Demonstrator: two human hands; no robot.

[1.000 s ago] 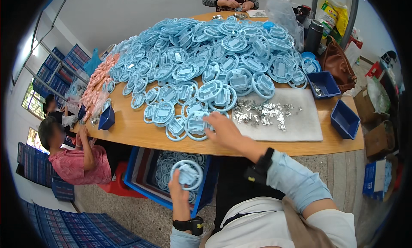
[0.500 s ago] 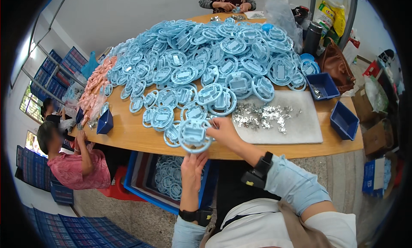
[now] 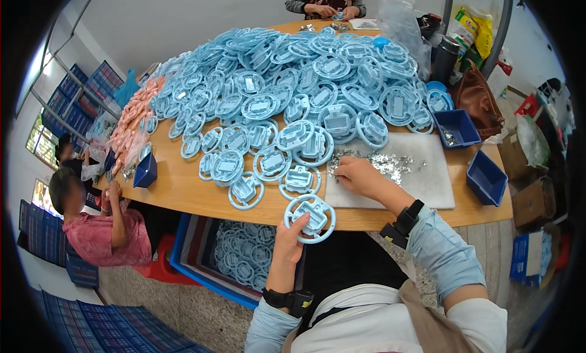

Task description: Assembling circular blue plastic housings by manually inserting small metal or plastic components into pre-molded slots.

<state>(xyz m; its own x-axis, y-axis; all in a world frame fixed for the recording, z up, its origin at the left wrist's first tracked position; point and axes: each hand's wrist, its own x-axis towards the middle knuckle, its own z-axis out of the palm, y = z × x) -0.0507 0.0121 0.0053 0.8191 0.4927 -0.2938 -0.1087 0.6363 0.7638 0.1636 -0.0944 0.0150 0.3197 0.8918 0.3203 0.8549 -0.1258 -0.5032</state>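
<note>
The desk [image 3: 183, 188] is largely covered by a heap [image 3: 268, 78] of light blue rings, flanked at the left by a strip of pink pieces [image 3: 135, 112]. At its left end a stool is occupied by a co-worker [image 3: 104, 237] in a pink top. Below the near edge a blue crate [image 3: 187, 270] is partly filled with more rings. At the right of the desk a pale mat [image 3: 427, 191] is laid, and beyond its corner a brown bag [image 3: 477, 102] is set. To the right of the mat two navy bins [image 3: 456, 131] [image 3: 487, 178] are placed.

The right hand [image 3: 364, 178] is held low over the mat's left side, its fingers drawn together; whether anything is gripped cannot be told. By the left hand [image 3: 287, 246] a single ring [image 3: 314, 220] is grasped, fingers clasped on its lower left, at the desk's near edge. Beside the right hand, small silver clips [image 3: 390, 163] are scattered across the mat.
</note>
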